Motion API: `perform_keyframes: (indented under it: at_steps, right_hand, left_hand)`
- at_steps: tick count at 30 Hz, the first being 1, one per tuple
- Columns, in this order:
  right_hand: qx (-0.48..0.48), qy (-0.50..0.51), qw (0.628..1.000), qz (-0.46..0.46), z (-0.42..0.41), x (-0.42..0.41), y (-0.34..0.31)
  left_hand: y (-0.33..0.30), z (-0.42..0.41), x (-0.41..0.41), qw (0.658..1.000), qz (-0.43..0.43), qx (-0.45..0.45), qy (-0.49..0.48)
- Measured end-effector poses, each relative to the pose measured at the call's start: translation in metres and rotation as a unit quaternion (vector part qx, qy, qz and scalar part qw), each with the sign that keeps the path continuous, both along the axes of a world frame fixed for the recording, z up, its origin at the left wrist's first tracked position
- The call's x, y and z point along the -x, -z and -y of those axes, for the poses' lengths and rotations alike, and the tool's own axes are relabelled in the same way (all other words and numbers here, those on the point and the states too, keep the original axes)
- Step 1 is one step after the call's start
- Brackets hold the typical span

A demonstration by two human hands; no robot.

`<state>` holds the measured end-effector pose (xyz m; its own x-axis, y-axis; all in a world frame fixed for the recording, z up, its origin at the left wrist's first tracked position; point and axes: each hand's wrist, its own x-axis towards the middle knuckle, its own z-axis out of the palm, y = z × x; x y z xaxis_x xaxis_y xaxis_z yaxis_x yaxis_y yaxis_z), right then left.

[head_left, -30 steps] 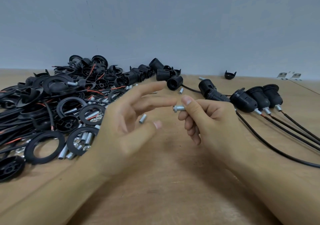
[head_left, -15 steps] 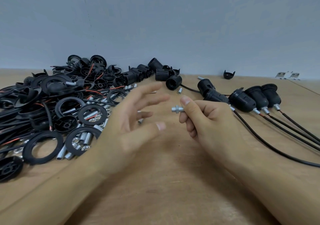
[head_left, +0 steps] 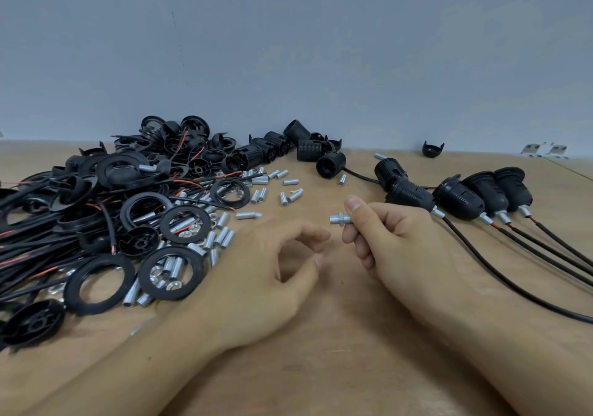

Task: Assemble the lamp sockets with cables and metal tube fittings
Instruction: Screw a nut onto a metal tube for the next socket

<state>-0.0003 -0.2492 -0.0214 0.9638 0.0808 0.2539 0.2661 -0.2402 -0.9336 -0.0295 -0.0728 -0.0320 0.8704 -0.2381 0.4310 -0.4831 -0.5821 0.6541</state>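
My right hand [head_left: 394,242] pinches a short silver threaded metal tube with its nut [head_left: 340,219], nose out for a socket. My left hand [head_left: 266,274] hangs loosely curled and holds nothing above the wooden desk [head_left: 321,367], near the black parts pile [head_left: 122,210].

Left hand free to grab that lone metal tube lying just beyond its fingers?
Probably yes. The left hand holds nothing, fingers loosely curled, and the lone metal tube lies on bare table just past its knuckles with nothing between. The right hand, pinching a nut-fitted tube, sits off to the side.
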Motion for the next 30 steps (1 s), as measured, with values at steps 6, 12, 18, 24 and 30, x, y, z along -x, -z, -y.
perform_keyframes:
  at_steps: [6,12,18,24,30]
  right_hand:
    - [0.002,-0.021,0.999,-0.029,0.001,-0.004,0.003]
    - [-0.007,-0.037,0.999,-0.026,0.002,-0.004,0.005]
    - [-0.007,-0.031,0.999,-0.041,0.002,-0.002,0.003]
    - [-0.001,-0.025,0.999,-0.041,0.005,-0.001,0.001]
    - [-0.004,-0.026,0.998,-0.050,0.004,-0.001,0.002]
  left_hand:
    - [-0.008,-0.025,-0.015,0.966,0.097,-0.184,-0.152]
    - [-0.017,-0.071,-0.030,0.881,-0.011,-0.294,-0.370]
    - [-0.025,-0.079,-0.032,0.908,-0.021,-0.248,-0.337]
    - [-0.042,-0.090,-0.016,0.847,-0.073,-0.245,-0.466]
    - [-0.042,-0.084,-0.010,0.833,-0.139,-0.335,-0.418]
